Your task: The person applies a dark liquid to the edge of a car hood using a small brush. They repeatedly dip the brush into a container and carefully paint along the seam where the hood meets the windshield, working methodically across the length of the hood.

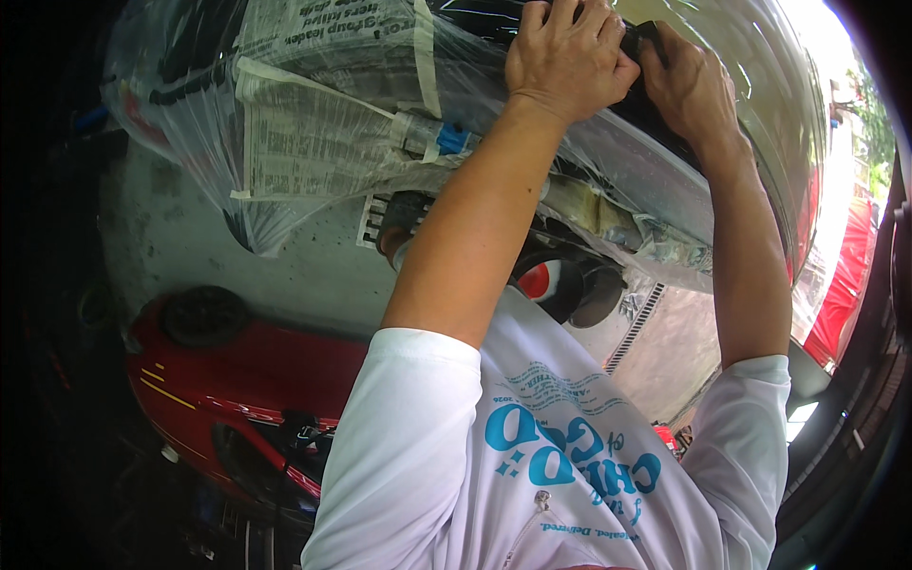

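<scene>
At the top of the head view, both my hands are up against a vehicle with a pale body panel (774, 114). My left hand (573, 65) is closed, its fingers curled down over a dark glossy surface; what is under the fingertips is hidden. Just to the right, my right hand (691, 90) is closed around a small black block-like piece (652, 44), whose exact kind I cannot make out. Clear plastic film (176, 81) and newspaper sheets (304, 128) cover the vehicle to the left of my hands. Pale masking tape (426, 57) runs along the paper.
Below left, a red car (256, 366) stands on the grey floor (190, 228). My shoe (560, 280) shows under my left forearm, near a slotted floor drain (635, 328). A blue-banded roll or bottle (446, 139) lies against the masking. A red sheet (848, 275) hangs at far right.
</scene>
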Motion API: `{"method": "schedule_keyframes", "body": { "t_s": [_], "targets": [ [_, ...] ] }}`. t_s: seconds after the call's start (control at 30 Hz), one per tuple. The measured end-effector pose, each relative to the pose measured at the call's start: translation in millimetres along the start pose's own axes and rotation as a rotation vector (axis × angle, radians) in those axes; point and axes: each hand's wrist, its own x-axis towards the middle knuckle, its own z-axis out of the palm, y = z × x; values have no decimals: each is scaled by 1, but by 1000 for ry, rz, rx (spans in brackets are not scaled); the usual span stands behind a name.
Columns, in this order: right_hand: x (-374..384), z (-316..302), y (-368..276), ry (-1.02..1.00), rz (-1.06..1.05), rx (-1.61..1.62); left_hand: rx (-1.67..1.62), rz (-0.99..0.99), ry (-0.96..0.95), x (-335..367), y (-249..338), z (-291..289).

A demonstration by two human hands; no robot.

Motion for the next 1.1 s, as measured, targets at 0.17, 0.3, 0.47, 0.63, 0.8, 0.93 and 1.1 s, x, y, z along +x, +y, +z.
{"method": "schedule_keyframes", "body": {
  "t_s": [0.17, 0.3, 0.47, 0.63, 0.8, 0.93, 1.1],
  "targets": [
    [6, 3, -1, -70, 113, -21, 7, 0, -19, 0, 0, 1],
    [1, 8, 1, -22, 142, -53, 27, 17, 21, 1, 0, -1],
    [-4, 2, 1, -1, 69, 51, 174, 53, 75, -3, -4, 10],
    [6, 2, -1, -3, 1, 10, 5, -2, 24, 2, 0, -3],
    [7, -1, -5, -30, 59, 33, 28, 0, 0, 1, -1, -3],
    [2, 7, -6, 20, 145, -63, 34, -1, -19, 1, -1, -2],
    [-6, 6, -2, 5, 164, 44, 200, 49, 103, -7, -8, 21]
  ]
}}
